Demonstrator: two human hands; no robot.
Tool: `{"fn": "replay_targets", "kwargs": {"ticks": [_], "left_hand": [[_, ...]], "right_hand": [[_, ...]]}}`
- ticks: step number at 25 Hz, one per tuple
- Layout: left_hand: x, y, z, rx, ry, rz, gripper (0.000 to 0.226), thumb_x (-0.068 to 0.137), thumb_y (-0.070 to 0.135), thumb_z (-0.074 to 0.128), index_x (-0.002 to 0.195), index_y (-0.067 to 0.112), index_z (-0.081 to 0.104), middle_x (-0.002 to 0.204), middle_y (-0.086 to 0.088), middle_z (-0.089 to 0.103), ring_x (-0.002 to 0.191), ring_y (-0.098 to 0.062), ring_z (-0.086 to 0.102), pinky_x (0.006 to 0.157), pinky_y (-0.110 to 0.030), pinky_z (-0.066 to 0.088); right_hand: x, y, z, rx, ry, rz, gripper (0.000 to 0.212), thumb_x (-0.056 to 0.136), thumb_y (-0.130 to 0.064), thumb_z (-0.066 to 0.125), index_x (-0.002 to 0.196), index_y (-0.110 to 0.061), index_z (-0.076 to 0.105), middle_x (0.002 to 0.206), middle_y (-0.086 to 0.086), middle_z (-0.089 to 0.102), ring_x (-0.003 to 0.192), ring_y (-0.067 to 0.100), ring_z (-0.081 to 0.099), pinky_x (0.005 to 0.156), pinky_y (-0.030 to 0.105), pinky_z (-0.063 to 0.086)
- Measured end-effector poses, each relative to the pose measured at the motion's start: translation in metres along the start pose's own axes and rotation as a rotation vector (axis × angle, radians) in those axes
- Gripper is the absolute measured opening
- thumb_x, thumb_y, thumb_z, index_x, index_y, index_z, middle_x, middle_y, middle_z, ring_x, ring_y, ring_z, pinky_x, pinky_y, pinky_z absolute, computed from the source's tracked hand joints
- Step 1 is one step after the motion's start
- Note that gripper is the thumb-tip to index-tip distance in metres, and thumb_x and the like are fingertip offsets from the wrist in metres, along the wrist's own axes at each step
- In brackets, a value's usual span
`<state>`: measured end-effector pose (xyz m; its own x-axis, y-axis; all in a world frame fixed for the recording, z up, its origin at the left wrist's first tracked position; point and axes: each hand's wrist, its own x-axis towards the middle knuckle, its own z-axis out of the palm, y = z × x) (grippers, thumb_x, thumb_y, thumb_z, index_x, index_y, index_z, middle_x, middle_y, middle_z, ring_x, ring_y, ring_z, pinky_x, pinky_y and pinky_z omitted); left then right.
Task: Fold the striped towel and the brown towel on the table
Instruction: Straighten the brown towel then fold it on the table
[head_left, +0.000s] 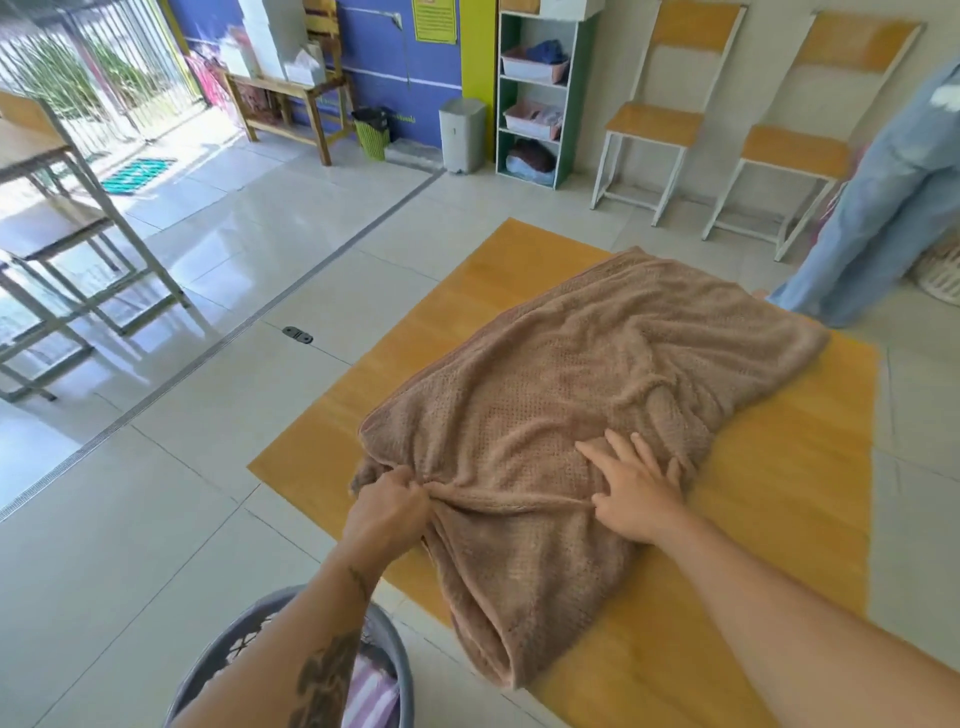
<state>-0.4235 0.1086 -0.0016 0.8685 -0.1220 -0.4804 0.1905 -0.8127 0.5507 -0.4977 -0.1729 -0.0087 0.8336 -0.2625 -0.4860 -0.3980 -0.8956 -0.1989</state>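
Observation:
The brown towel (597, 384) lies rumpled across the wooden table (779, 519), and its near end hangs over the table's front edge. My left hand (387, 512) pinches a bunched fold at the towel's left edge. My right hand (631, 488) rests flat on the towel with fingers spread, a little right of the left hand. The striped towel (369, 696), pink and white, sits in a grey laundry basket (239, 644) on the floor under my left forearm, partly hidden by the arm.
A person in light blue jeans (878, 208) stands at the table's far right corner. Two wooden chairs (654, 122) and a shelf unit (535, 98) line the back wall. A metal-framed table (62, 208) stands at the left. Tiled floor surrounds the table.

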Motion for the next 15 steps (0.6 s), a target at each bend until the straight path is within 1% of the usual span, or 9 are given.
{"fn": "replay_targets", "kwargs": {"ticks": [2,3,4,6,8,10,12,14,15], "left_hand": [[-0.003,-0.011,-0.002,0.202,-0.086,0.222,0.029,0.090,0.019,0.038,0.095,0.025,0.066,0.090,0.001,0.061,0.081,-0.022,0.059,0.069,-0.035,0.052],[-0.003,-0.017,-0.004,0.320,-0.081,0.358,0.030,0.086,0.020,0.039,0.097,0.029,0.065,0.093,0.003,0.062,0.084,-0.022,0.058,0.070,-0.035,0.052],[-0.003,-0.023,-0.004,0.428,-0.032,0.515,0.032,0.083,0.021,0.042,0.103,0.033,0.063,0.099,0.005,0.061,0.089,-0.022,0.057,0.074,-0.036,0.052],[-0.006,-0.034,0.000,0.620,0.083,0.832,0.047,0.076,0.021,0.054,0.121,0.034,0.056,0.113,0.003,0.054,0.102,-0.023,0.052,0.085,-0.039,0.049],[-0.006,-0.042,0.005,0.757,0.166,0.999,0.070,0.063,0.020,0.067,0.130,0.032,0.051,0.126,-0.008,0.046,0.115,-0.032,0.046,0.094,-0.047,0.043],[-0.002,-0.043,0.007,0.858,0.156,0.984,0.087,0.059,0.022,0.069,0.140,0.034,0.042,0.147,-0.017,0.030,0.137,-0.042,0.029,0.109,-0.058,0.026],[0.003,-0.041,0.010,0.973,0.065,0.923,0.094,0.068,0.030,0.064,0.151,0.038,0.022,0.158,-0.017,0.010,0.148,-0.042,0.007,0.115,-0.066,0.007],[0.005,-0.040,0.013,1.015,-0.030,0.856,0.094,0.077,0.037,0.060,0.154,0.041,0.005,0.160,-0.013,0.004,0.148,-0.038,0.003,0.114,-0.069,0.005],[0.004,-0.040,0.013,1.013,-0.059,0.833,0.094,0.080,0.038,0.058,0.154,0.042,0.001,0.159,-0.010,0.005,0.147,-0.037,0.006,0.114,-0.068,0.009]], "right_hand": [[-0.015,0.013,-0.002,-0.044,0.022,0.075,0.077,0.090,-0.023,0.049,0.153,-0.049,0.011,0.166,-0.005,-0.004,0.152,0.028,-0.009,0.117,0.065,0.001],[-0.026,0.013,-0.001,-0.055,0.050,0.123,0.078,0.087,-0.021,0.050,0.153,-0.045,0.015,0.165,-0.002,0.002,0.151,0.030,-0.002,0.118,0.062,0.005],[-0.039,0.010,0.003,-0.062,0.094,0.161,0.076,0.084,-0.021,0.051,0.152,-0.041,0.022,0.162,0.001,0.012,0.149,0.031,0.009,0.118,0.058,0.012],[-0.067,-0.003,0.015,-0.056,0.215,0.156,0.062,0.083,-0.018,0.052,0.141,-0.033,0.040,0.148,0.004,0.033,0.136,0.028,0.030,0.111,0.048,0.029],[-0.097,-0.022,0.032,0.029,0.270,0.064,0.049,0.084,-0.013,0.048,0.131,-0.029,0.048,0.134,0.000,0.040,0.125,0.024,0.037,0.100,0.039,0.038],[-0.127,-0.039,0.056,0.098,0.233,-0.018,0.054,0.082,-0.012,0.047,0.134,-0.028,0.045,0.128,-0.003,0.040,0.126,0.023,0.036,0.098,0.036,0.039],[-0.151,-0.052,0.080,0.104,0.107,-0.028,0.079,0.076,-0.016,0.052,0.150,-0.029,0.025,0.142,-0.003,0.027,0.139,0.025,0.023,0.109,0.040,0.033],[-0.163,-0.059,0.101,0.053,-0.012,0.011,0.109,0.070,-0.017,0.060,0.155,-0.032,-0.006,0.157,-0.005,-0.003,0.150,0.026,-0.007,0.119,0.049,0.018],[-0.165,-0.062,0.109,0.010,-0.012,0.019,0.116,0.068,-0.016,0.063,0.153,-0.034,-0.014,0.158,-0.004,-0.012,0.150,0.027,-0.014,0.120,0.052,0.014]]}}
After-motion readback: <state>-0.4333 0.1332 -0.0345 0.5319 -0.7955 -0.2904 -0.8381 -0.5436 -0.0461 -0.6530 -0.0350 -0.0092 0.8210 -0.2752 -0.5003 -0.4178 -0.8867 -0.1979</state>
